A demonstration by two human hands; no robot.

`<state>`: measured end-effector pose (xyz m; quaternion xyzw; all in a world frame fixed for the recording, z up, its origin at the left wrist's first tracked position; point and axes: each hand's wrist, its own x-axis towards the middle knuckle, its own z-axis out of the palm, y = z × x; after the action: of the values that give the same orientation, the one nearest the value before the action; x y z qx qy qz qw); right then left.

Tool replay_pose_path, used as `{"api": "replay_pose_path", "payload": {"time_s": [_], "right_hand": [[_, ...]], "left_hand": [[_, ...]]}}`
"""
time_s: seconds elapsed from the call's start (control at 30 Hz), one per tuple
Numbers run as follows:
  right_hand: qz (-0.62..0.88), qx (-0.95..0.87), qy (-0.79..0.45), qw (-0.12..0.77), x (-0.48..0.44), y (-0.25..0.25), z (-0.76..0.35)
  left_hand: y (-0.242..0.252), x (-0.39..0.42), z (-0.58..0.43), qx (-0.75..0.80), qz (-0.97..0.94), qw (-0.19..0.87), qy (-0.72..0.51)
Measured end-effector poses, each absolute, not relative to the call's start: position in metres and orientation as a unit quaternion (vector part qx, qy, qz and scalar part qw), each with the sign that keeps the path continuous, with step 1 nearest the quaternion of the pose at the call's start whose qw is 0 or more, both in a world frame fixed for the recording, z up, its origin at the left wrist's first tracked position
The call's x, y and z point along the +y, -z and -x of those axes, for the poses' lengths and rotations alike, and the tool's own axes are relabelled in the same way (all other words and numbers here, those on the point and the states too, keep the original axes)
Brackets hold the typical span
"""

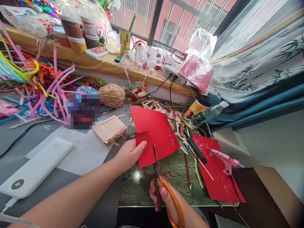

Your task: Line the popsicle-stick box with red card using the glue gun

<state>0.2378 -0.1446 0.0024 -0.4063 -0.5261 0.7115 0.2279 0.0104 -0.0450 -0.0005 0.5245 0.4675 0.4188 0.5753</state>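
I see daylight coming through a dark-framed window (155,22), with pale bars and a pink building (182,34) outside. Below it, a sill (99,68) covered in tan cloth runs across my view. To the right I have a white curtain (263,63) printed with bamboo leaves, a teal curtain (268,101) and a plain pale wall (280,142). A grey tabletop (106,202) meets a glossy, dark green wood-grain one (133,196).

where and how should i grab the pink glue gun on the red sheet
Take the pink glue gun by its handle, probably from the near side. It appears to lie on its side on the red sheet, handle toward the person, with the cord trailing nearward. The nozzle points left and away, so that tip is best avoided.
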Motion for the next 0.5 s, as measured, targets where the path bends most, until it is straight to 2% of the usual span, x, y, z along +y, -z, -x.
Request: {"api": "replay_pose_path", "payload": {"time_s": [0.5], "right_hand": [[0.45,-0.479,-0.714,0.241,-0.149,0.01,-0.233]], "left_hand": [[0.002,-0.044,-0.012,0.458,-0.516,0.585,-0.426]]}}
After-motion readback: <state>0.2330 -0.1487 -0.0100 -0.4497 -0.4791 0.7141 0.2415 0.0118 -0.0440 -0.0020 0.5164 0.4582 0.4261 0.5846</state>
